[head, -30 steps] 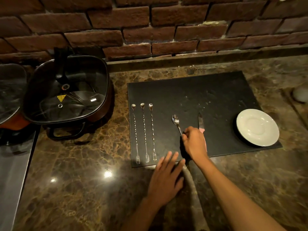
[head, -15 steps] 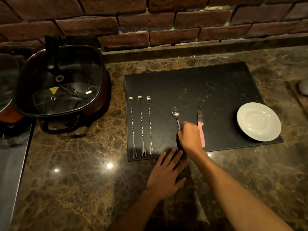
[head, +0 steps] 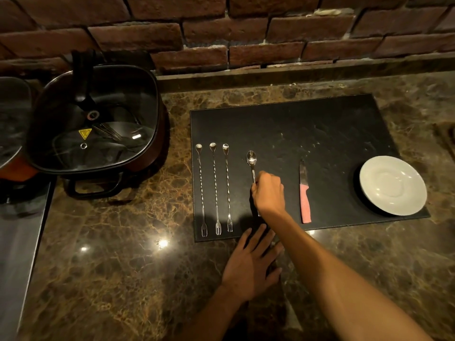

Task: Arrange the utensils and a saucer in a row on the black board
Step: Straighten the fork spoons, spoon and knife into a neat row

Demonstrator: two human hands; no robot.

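Note:
A black board lies on the marble counter. Three long twisted bar forks lie side by side at its left end, tines toward me. A steel spoon lies right of them, bowl away from me; my right hand is closed on its handle, hiding the lower part. A pink-handled knife lies further right, apart from the hand. A white saucer sits at the board's right end. My left hand rests flat, fingers spread, on the counter at the board's near edge.
A square electric pot with a glass lid stands on the left, with a second lidded pot at the far left edge. A brick wall runs behind the counter. A dark steel surface borders the counter's left.
My right hand has shifted the spoon leftward, away from the knife, whose pink handle now shows fully. The left hand stays flat on the counter. The camera has moved.

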